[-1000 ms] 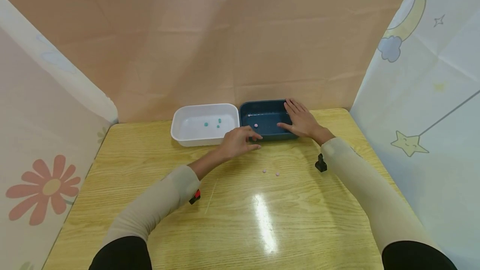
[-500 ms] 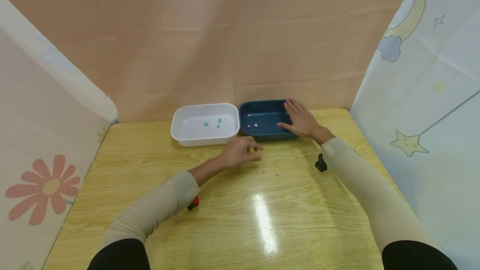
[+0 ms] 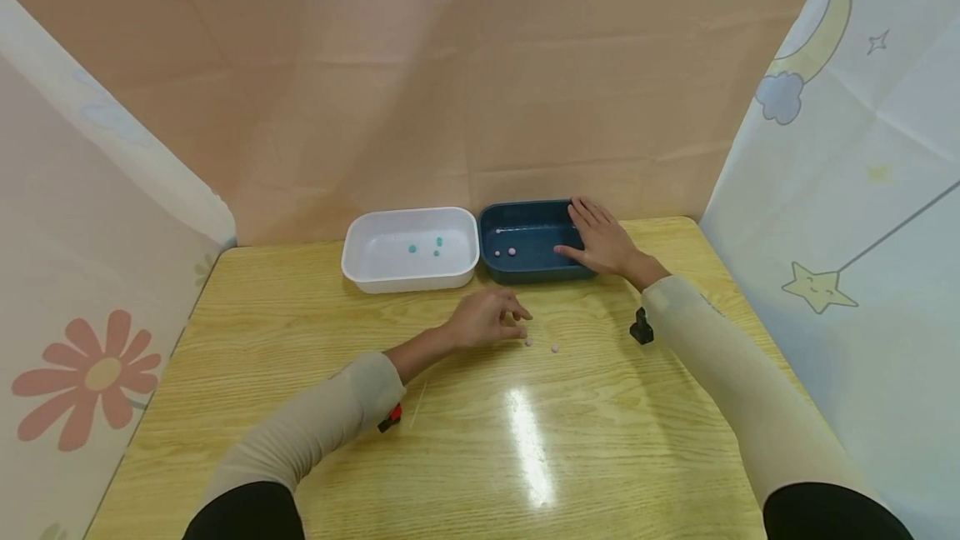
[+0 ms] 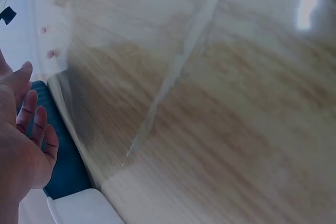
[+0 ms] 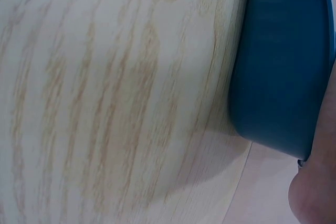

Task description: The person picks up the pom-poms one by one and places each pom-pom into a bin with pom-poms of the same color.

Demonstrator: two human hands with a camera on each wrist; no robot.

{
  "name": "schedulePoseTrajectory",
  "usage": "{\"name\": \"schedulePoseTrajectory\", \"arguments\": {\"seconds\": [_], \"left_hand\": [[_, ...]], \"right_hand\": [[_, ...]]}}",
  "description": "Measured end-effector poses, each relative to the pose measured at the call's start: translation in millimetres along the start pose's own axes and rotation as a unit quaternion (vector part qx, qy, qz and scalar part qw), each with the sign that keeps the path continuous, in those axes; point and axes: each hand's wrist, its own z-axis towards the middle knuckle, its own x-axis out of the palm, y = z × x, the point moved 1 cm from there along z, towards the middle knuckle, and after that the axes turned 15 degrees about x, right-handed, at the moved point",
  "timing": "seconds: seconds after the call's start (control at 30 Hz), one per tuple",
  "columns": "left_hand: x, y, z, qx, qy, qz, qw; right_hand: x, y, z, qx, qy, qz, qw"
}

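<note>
My left hand (image 3: 486,319) is low over the table, fingers bent and apart, its tips beside a small pink bead (image 3: 528,342). A second pink bead (image 3: 555,348) lies a little to the right. In the left wrist view the hand (image 4: 23,150) shows nothing between its fingers. My right hand (image 3: 603,244) rests on the right end of the dark blue tray (image 3: 540,275), fingers spread over its rim. Inside that tray are 3 pink beads (image 3: 512,252). The right wrist view shows the tray's outer wall (image 5: 283,66) and only part of the hand.
A white tray (image 3: 408,283) touches the blue one on its left and holds 3 green beads (image 3: 412,248). Both stand at the back of the wooden table (image 3: 600,440), before a tan backdrop (image 3: 465,90). Patterned cloth walls (image 3: 862,190) flank the sides.
My left hand has moved from the blue tray's front edge down toward the pink beads on the table. One more pink bead now shows in the tray. My right hand stays put.
</note>
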Motion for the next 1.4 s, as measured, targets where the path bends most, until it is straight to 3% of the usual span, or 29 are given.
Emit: {"name": "schedulePoseTrajectory", "arguments": {"seconds": [0.77, 1.4], "left_hand": [[13.8, -3.3, -1.6, 0.004, 0.044, -0.002, 0.9990], [17.5, -2.7, 0.5, -0.003, 0.048, -0.023, 0.9986]], "right_hand": [[0.4, -1.2, -0.2, 0.000, 0.005, 0.004, 1.000], [-0.6, -0.2, -0.6, 0.005, 0.013, 0.002, 1.000]]}}
